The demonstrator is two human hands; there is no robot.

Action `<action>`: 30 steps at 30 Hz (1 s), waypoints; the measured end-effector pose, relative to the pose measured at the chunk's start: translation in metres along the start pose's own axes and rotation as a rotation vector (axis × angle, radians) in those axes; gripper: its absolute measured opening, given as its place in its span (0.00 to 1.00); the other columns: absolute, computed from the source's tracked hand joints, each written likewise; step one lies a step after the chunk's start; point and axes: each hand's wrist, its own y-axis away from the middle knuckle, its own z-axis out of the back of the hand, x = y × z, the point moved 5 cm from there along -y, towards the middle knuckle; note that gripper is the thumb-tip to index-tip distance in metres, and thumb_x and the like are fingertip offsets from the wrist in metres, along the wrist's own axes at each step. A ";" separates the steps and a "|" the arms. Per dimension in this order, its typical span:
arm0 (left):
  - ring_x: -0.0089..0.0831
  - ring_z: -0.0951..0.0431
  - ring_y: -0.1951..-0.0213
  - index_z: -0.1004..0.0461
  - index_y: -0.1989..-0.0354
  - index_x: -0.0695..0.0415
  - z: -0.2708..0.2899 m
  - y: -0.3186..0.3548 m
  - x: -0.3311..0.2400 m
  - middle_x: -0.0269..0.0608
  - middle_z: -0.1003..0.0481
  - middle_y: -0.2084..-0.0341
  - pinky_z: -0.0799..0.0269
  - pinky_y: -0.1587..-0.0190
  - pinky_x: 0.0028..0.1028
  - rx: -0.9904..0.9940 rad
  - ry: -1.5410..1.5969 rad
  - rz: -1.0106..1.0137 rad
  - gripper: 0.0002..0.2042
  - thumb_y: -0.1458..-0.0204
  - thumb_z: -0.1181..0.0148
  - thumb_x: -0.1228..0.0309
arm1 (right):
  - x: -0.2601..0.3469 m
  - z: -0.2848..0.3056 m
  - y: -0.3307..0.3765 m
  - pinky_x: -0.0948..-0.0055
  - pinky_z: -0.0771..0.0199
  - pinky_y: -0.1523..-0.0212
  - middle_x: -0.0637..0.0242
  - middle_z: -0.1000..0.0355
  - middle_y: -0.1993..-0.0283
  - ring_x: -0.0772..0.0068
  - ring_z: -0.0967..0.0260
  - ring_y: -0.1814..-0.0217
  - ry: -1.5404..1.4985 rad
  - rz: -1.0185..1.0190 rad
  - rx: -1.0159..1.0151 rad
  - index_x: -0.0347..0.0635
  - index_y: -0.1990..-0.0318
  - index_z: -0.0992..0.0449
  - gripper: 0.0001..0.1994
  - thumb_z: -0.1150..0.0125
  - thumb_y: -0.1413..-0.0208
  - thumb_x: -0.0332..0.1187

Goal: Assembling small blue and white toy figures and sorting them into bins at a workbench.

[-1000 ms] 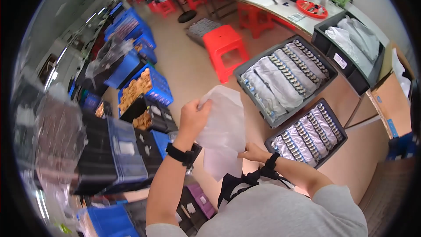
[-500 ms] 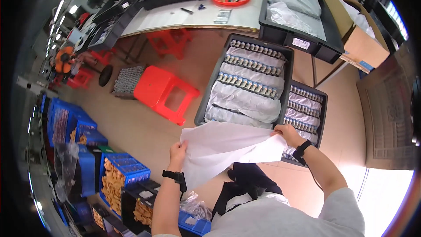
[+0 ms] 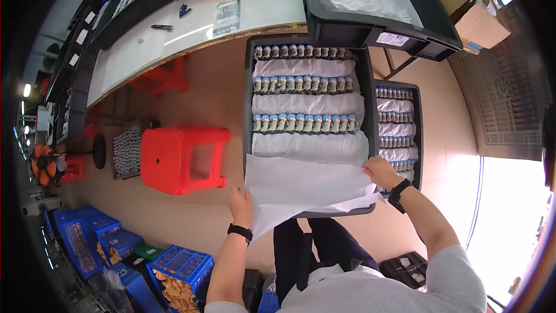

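White sheet (image 3: 304, 182) grasped by fingers of L hand (image 3: 241, 204) & R hand (image 3: 380, 173) over blk tray (image 3: 371, 104), frame ctr; best lowered taut, w/o nudging figurines (image 3: 302, 123).

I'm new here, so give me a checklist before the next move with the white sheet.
1. Left hand on white sheet: ok, at left edge.
2. Right hand on it: ok, at right edge.
3. Sheet over the larger dark tray's near end: ok.
4. Sheet flat: not ok, near edge slanting.
5. Visible rows of small pieces lined up: ok.
6. Tray contents under the sheet: cannot tell, hidden.
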 end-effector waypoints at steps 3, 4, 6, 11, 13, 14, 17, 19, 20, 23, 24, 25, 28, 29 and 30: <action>0.54 0.41 0.48 0.38 0.49 0.55 -0.007 -0.006 -0.041 0.58 0.42 0.49 0.42 0.51 0.46 0.056 -0.179 -0.310 0.24 0.57 0.40 0.68 | 0.005 -0.001 -0.008 0.65 0.35 0.60 0.66 0.31 0.70 0.61 0.36 0.62 0.117 0.072 -0.033 0.45 0.71 0.28 0.04 0.42 0.56 0.29; 0.55 0.47 0.43 0.41 0.45 0.52 -0.012 -0.003 -0.066 0.57 0.48 0.44 0.45 0.48 0.49 0.194 -0.215 -0.540 0.30 0.60 0.38 0.68 | 0.004 -0.001 -0.011 0.65 0.35 0.60 0.66 0.31 0.70 0.61 0.36 0.62 0.113 0.051 -0.027 0.45 0.71 0.28 0.04 0.42 0.56 0.29; 0.54 0.49 0.41 0.41 0.44 0.51 -0.023 -0.005 -0.094 0.57 0.50 0.42 0.47 0.47 0.53 0.460 -0.350 -0.614 0.32 0.61 0.37 0.66 | 0.010 -0.002 -0.018 0.65 0.36 0.58 0.67 0.31 0.70 0.62 0.36 0.61 0.141 0.090 -0.044 0.46 0.70 0.28 0.05 0.41 0.56 0.29; 0.53 0.62 0.36 0.42 0.41 0.41 -0.056 0.020 -0.079 0.53 0.62 0.37 0.57 0.42 0.60 0.992 -0.579 -0.828 0.38 0.66 0.32 0.56 | 0.015 0.002 -0.032 0.64 0.37 0.59 0.64 0.30 0.70 0.63 0.35 0.61 0.207 -0.005 -0.105 0.46 0.65 0.30 0.10 0.41 0.59 0.28; 0.53 0.63 0.36 0.41 0.41 0.40 -0.048 0.028 -0.082 0.52 0.63 0.37 0.57 0.42 0.61 1.074 -0.638 -0.875 0.38 0.67 0.32 0.56 | 0.013 0.002 -0.033 0.65 0.37 0.59 0.65 0.30 0.70 0.63 0.35 0.61 0.189 -0.020 -0.122 0.46 0.65 0.30 0.10 0.41 0.59 0.27; 0.52 0.63 0.35 0.40 0.42 0.39 -0.046 0.033 -0.082 0.52 0.64 0.36 0.57 0.42 0.62 1.140 -0.703 -0.918 0.39 0.68 0.32 0.55 | 0.011 0.004 -0.032 0.65 0.37 0.59 0.65 0.30 0.71 0.63 0.35 0.61 0.173 -0.022 -0.148 0.46 0.66 0.30 0.10 0.42 0.59 0.27; 0.54 0.65 0.35 0.42 0.41 0.40 -0.041 0.028 -0.070 0.53 0.67 0.36 0.59 0.43 0.63 1.123 -0.689 -0.868 0.39 0.67 0.32 0.53 | 0.018 0.012 -0.029 0.63 0.40 0.55 0.63 0.32 0.62 0.61 0.37 0.57 0.196 -0.086 -0.156 0.44 0.63 0.30 0.11 0.43 0.58 0.28; 0.54 0.65 0.35 0.42 0.41 0.41 -0.037 0.020 -0.065 0.54 0.68 0.36 0.59 0.43 0.63 1.114 -0.612 -0.772 0.40 0.67 0.33 0.51 | 0.037 0.025 -0.025 0.62 0.41 0.52 0.62 0.34 0.58 0.60 0.38 0.55 0.247 -0.101 -0.215 0.43 0.62 0.30 0.12 0.42 0.58 0.30; 0.56 0.65 0.36 0.42 0.41 0.42 -0.035 0.009 -0.064 0.54 0.68 0.36 0.59 0.44 0.63 1.006 -0.469 -0.674 0.36 0.62 0.37 0.52 | 0.059 0.030 -0.024 0.60 0.42 0.51 0.61 0.35 0.54 0.59 0.39 0.52 0.149 0.043 -0.206 0.43 0.58 0.31 0.16 0.41 0.58 0.33; 0.57 0.65 0.36 0.43 0.40 0.43 -0.044 -0.008 -0.054 0.56 0.67 0.36 0.59 0.44 0.63 0.826 -0.391 -0.633 0.31 0.55 0.43 0.54 | 0.102 0.025 -0.013 0.59 0.45 0.48 0.60 0.37 0.51 0.58 0.41 0.49 0.021 0.194 -0.118 0.44 0.51 0.34 0.24 0.40 0.59 0.37; 0.58 0.65 0.36 0.44 0.40 0.44 -0.047 -0.012 -0.051 0.56 0.67 0.36 0.59 0.44 0.63 0.757 -0.454 -0.691 0.30 0.52 0.45 0.55 | 0.110 0.018 -0.009 0.58 0.45 0.48 0.59 0.37 0.51 0.58 0.42 0.47 -0.008 0.202 -0.042 0.45 0.48 0.36 0.27 0.39 0.59 0.39; 0.58 0.65 0.36 0.44 0.40 0.44 -0.052 -0.014 -0.052 0.56 0.67 0.36 0.59 0.44 0.63 0.759 -0.448 -0.694 0.30 0.52 0.45 0.55 | 0.105 0.008 -0.002 0.58 0.46 0.47 0.59 0.40 0.48 0.58 0.43 0.46 0.025 0.113 0.020 0.47 0.43 0.41 0.32 0.39 0.60 0.34; 0.56 0.65 0.36 0.47 0.38 0.46 -0.062 -0.017 -0.054 0.56 0.67 0.36 0.60 0.44 0.63 0.769 -0.523 -0.710 0.31 0.51 0.47 0.55 | 0.083 -0.013 0.006 0.55 0.49 0.46 0.58 0.42 0.46 0.57 0.45 0.44 0.167 -0.071 0.075 0.48 0.41 0.43 0.35 0.40 0.63 0.29; 0.55 0.65 0.36 0.48 0.38 0.47 -0.064 -0.017 -0.053 0.56 0.67 0.36 0.60 0.44 0.63 0.785 -0.565 -0.722 0.32 0.52 0.47 0.54 | 0.083 -0.014 0.006 0.55 0.49 0.46 0.58 0.42 0.46 0.57 0.45 0.44 0.169 -0.067 0.082 0.48 0.41 0.43 0.35 0.40 0.63 0.29; 0.55 0.65 0.35 0.49 0.38 0.48 -0.067 -0.017 -0.052 0.55 0.67 0.36 0.61 0.43 0.63 0.802 -0.606 -0.734 0.33 0.52 0.47 0.53 | 0.085 -0.013 0.003 0.53 0.51 0.45 0.58 0.43 0.46 0.57 0.46 0.44 0.182 -0.067 0.028 0.49 0.41 0.44 0.37 0.40 0.64 0.28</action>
